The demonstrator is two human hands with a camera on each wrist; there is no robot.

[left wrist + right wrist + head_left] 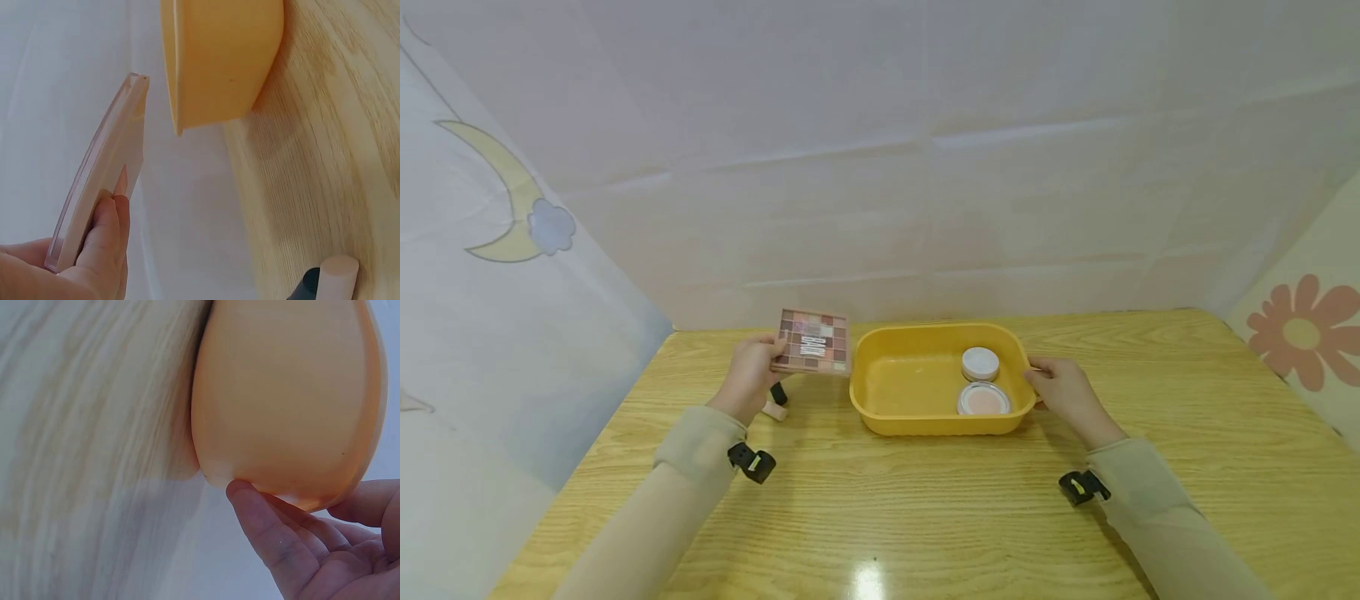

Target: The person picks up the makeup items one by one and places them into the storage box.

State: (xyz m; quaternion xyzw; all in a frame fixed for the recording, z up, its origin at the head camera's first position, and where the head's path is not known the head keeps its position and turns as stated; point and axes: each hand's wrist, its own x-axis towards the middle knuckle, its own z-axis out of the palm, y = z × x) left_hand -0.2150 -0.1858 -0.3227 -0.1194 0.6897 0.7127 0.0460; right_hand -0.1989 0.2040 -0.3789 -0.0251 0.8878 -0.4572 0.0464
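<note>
My left hand point(748, 375) pinches an eyeshadow palette point(827, 360) between thumb and fingers, holding it above the table just left of a yellow plastic basin point(936, 425). The palette's lid shows many square shades and white lettering. In the left wrist view the palette point(103, 169) is seen edge-on, apart from the basin wall point(219, 69). At the basin's right end my right hand point(1067, 393) grips the rim, thumb on the edge and fingers beneath, as the right wrist view shows. Inside, toward the right, lie a white round jar point(981, 363) and a round compact point(984, 400) with a pinkish top.
Beneath my left hand, a pale pink cylindrical tube point(774, 410) and a dark tube point(778, 392) lie side by side on the wooden table point(880, 492). A cloth backdrop point(880, 208) rises right behind the table's far edge.
</note>
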